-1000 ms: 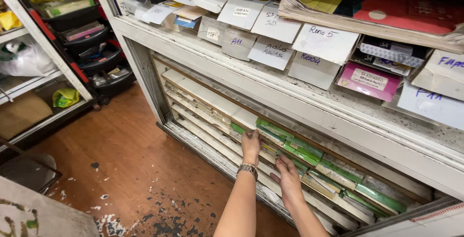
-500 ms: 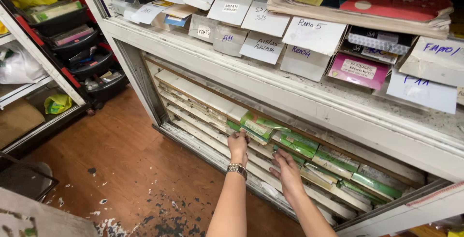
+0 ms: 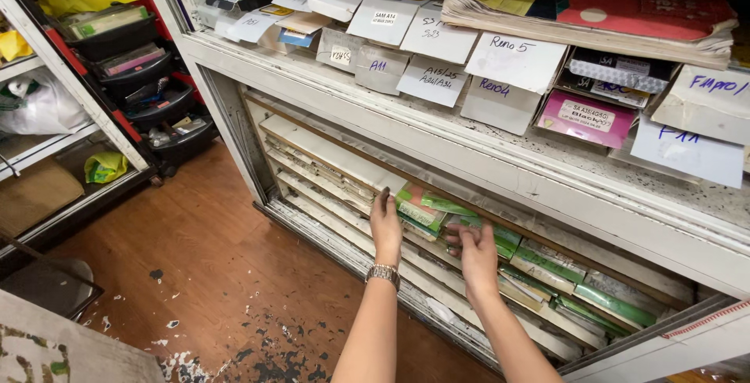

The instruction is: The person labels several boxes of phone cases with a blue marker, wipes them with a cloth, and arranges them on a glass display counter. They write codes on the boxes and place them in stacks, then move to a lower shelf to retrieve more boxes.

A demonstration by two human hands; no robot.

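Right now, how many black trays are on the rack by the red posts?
4: stacked one above another on the left rack, top tray, second, third, bottom. More may be hidden above the picture's edge.

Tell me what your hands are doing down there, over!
Left hand flat on green packets in the low shelf. Right hand beside it, fingers picking at the same row. Nothing in the way.

Tight shelf slot, open floor behind

Above both hands the counter edge (image 3: 500, 160) overhangs, leaving a low gap; packed rows of flat packets (image 3: 539, 262) block the way ahead and right, while the wooden floor (image 3: 211, 266) below and left lies open.
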